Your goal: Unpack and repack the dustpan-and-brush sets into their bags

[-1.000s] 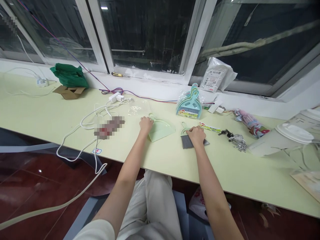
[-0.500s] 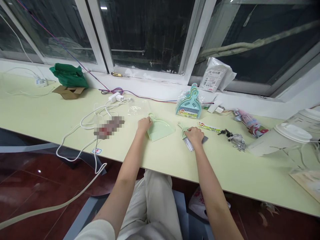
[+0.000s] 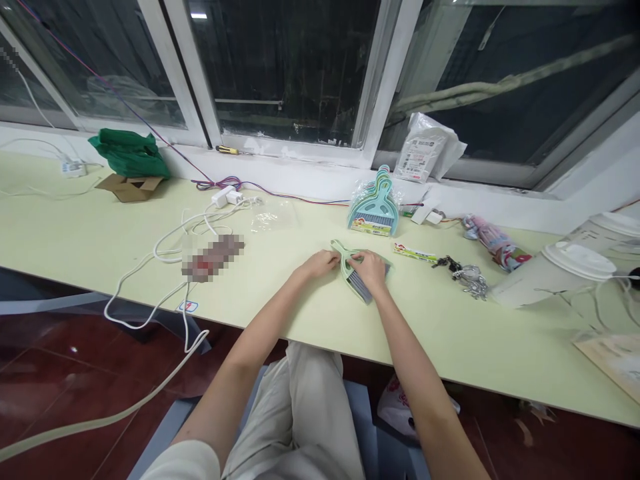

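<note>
A small light green dustpan (image 3: 337, 245) lies on the pale table, its handle pointing away to the left. On top of it rests a matching hand brush with grey bristles (image 3: 361, 287), covering most of the pan. My left hand (image 3: 323, 264) is closed at the left side of the dustpan's handle, fingertips pressed together against it. From the right, my right hand (image 3: 369, 270) grips the brush, hiding its middle. Behind them stands a stack of turquoise dustpan-and-brush sets (image 3: 375, 207) in clear wrapping. A printed label strip (image 3: 415, 253) lies right of my right hand.
White cables (image 3: 165, 250) and a blurred object (image 3: 213, 259) lie to the left. Keys (image 3: 470, 280), a folded umbrella-like bundle (image 3: 495, 241) and lidded cups (image 3: 555, 273) are on the right. A cardboard box (image 3: 133, 188) sits at the back left below a green bag (image 3: 129, 153).
The dustpan and brush were apart; now the brush lies over the dustpan. My left hand has moved right with the dustpan, and my right hand slightly left with the brush.
</note>
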`<action>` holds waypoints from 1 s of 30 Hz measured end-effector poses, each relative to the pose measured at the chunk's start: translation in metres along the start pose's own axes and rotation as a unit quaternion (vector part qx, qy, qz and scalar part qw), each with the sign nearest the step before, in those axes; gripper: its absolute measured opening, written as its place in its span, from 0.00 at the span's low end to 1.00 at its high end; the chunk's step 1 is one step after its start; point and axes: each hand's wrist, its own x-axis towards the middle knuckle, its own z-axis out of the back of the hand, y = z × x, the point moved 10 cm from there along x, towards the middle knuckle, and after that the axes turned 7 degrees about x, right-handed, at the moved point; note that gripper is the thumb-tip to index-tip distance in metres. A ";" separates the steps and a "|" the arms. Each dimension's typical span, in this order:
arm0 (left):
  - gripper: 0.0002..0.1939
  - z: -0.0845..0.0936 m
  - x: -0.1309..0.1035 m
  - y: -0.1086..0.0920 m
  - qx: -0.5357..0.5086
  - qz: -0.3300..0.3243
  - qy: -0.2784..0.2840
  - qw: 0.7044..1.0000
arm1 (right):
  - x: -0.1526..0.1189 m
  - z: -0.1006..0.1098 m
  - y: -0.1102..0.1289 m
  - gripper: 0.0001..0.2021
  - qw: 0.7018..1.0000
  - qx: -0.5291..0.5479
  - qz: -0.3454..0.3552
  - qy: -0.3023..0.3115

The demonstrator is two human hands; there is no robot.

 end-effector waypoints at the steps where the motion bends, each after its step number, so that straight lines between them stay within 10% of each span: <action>1: 0.12 0.007 -0.001 -0.001 0.037 -0.005 -0.031 0.999 | 0.001 0.000 -0.002 0.08 1.000 0.007 0.005 0.002; 5: 0.21 0.022 0.000 -0.005 0.200 -0.045 -0.134 0.970 | 0.004 -0.007 -0.002 0.08 0.999 0.041 0.025 0.022; 10: 0.17 0.004 0.011 -0.006 0.227 -0.088 -0.112 0.963 | 0.003 -0.010 0.009 0.08 0.998 0.026 0.045 0.018; 15: 0.27 0.016 0.013 0.013 0.192 0.003 -0.166 0.967 | 0.006 -0.005 0.003 0.08 1.000 -0.002 0.027 -0.010; 20: 0.29 0.011 0.013 0.033 0.136 0.040 -0.117 0.983 | 0.010 -0.010 0.002 0.07 0.999 0.020 0.034 0.012; 24: 0.20 0.017 0.009 0.012 0.217 -0.042 -0.149 0.964 | 0.010 -0.012 0.005 0.06 0.999 0.011 0.043 0.019; 30: 0.15 -0.002 0.014 0.001 0.257 -0.084 -0.055 0.961 | 0.012 -0.015 0.004 0.05 0.998 -0.002 0.042 0.038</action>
